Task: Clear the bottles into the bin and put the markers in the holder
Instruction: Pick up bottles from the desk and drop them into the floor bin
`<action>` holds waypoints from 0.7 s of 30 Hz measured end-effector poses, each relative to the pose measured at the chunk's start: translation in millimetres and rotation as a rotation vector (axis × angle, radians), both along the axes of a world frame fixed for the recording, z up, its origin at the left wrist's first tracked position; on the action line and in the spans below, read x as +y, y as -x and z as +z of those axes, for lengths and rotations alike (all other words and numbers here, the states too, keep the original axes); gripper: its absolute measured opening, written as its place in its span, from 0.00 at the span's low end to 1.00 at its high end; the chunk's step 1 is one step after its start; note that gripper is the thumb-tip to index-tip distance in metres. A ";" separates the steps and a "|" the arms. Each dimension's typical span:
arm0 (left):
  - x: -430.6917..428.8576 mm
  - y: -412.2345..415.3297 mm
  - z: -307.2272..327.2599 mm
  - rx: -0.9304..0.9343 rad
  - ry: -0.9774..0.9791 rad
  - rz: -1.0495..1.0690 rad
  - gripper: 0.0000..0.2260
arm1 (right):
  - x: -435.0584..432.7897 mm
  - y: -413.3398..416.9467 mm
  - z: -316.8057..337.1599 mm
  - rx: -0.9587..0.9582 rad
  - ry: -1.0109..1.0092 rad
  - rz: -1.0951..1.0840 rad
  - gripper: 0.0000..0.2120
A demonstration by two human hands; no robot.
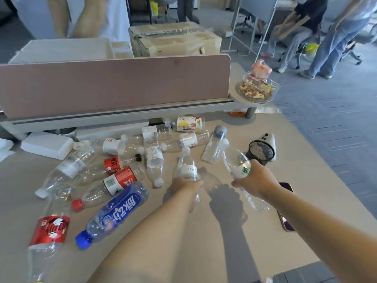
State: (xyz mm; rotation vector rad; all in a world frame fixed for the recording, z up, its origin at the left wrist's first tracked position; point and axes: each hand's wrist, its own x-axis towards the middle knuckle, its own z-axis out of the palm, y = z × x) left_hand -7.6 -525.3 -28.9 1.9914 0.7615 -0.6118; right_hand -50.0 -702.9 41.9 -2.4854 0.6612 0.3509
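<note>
Several empty plastic bottles lie scattered over the beige table (285, 160). My left hand (186, 185) grips a clear bottle with a white label (186, 167), cap pointing away. My right hand (256, 180) grips another clear bottle with a green logo (237, 162), held above the table. A black mesh holder (261, 153) lies tipped just beyond my right hand. A blue bottle (118, 211) and red-labelled cola bottles (119, 179) lie to the left. No markers or bin are in view.
A pink desk divider (114, 84) closes off the far side. A glass bowl of snacks (258, 89) sits on the desk's round end. A dark phone (286, 219) lies under my right forearm, a white device (268, 139) behind the holder. People stand at the back right.
</note>
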 end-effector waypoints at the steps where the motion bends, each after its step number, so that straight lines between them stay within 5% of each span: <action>1: 3.2 -1.5 13.7 -0.047 0.033 -0.045 0.25 | 0.3 2.6 0.0 -0.005 -0.001 -0.023 0.29; 8: 36.8 -21.2 100.9 -0.286 0.145 -0.242 0.21 | 16.0 44.4 -6.2 -0.046 -0.084 -0.269 0.29; 13: 44.1 13.5 95.6 -0.300 0.099 -0.420 0.13 | 42.4 105.5 -20.8 -0.115 -0.136 -0.464 0.32; 17: 8.3 69.4 58.8 -0.257 0.165 -0.556 0.28 | 44.8 193.2 -32.7 -0.123 -0.087 -0.626 0.30; 21: -54.3 156.7 48.8 -0.242 0.192 -0.896 0.30 | 26.3 313.3 -37.2 -0.019 -0.028 -0.889 0.27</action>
